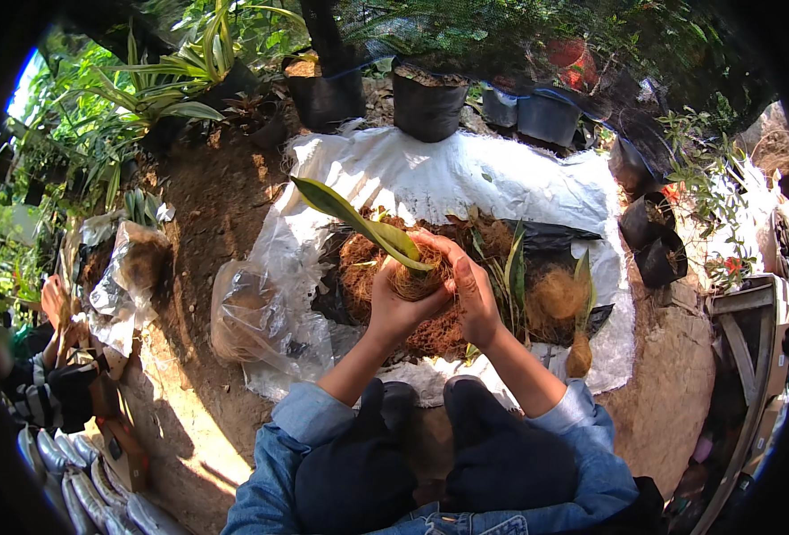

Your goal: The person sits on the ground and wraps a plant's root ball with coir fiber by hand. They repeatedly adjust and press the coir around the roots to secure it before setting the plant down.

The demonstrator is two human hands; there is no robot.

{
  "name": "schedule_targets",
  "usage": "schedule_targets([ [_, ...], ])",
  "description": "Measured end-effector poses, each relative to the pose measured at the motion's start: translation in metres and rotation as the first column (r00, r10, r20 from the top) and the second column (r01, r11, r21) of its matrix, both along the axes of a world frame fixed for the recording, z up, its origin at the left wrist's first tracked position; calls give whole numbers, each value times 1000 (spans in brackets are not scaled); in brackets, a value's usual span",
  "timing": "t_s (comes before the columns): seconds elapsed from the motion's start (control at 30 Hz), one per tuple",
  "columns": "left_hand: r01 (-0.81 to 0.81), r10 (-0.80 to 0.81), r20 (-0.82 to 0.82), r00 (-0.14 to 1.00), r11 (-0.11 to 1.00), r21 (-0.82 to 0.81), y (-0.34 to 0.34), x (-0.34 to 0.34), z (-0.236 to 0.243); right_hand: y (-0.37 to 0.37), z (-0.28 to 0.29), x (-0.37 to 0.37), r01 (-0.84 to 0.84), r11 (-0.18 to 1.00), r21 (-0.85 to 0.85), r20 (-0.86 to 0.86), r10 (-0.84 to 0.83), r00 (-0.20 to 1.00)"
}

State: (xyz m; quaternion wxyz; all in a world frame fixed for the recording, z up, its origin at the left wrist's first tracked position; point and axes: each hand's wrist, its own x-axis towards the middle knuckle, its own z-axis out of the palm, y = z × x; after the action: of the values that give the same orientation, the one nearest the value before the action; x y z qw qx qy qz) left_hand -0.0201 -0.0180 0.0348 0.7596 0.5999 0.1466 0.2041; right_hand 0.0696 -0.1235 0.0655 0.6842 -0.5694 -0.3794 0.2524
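Between my cupped hands is a snake plant (350, 214), its long yellow-edged leaf tilted toward the upper left. Brown fibre (415, 281) wraps its base. My left hand (396, 305) is closed around the near left side of this bundle, and my right hand (471, 290) presses against its right side. Below them, loose reddish-brown coir (430, 339) lies heaped on a white woven sheet (394, 169). More snake plants (514, 272) lie just right of my right hand. Farther right rests a plant with a round fibre ball (558, 294).
A clear plastic bag of fibre (243, 312) sits left of the heap. Black pots (430, 105) line the far edge; black grow bags (653, 236) stand at the right. A wooden frame (742, 343) is at the lower right. Another person's hand (54, 301) shows at far left.
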Motion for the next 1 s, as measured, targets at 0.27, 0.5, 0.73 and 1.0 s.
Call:
schedule_targets([
  [0.27,-84,78,164,983,996,32,1,5,-2,-1,-2,1,26,1000,16,86,-27,996],
  [0.5,49,-98,205,974,972,230,19,7,1,0,9,0,228,959,-168,310,-168,936],
  [0.73,66,-68,-21,997,995,-71,13,-2,10,-19,12,17,401,912,92,247,-410,878],
  [1.0,25,-26,96,995,999,20,16,-1,5,-20,-27,5,20,979,203,606,-142,783],
])
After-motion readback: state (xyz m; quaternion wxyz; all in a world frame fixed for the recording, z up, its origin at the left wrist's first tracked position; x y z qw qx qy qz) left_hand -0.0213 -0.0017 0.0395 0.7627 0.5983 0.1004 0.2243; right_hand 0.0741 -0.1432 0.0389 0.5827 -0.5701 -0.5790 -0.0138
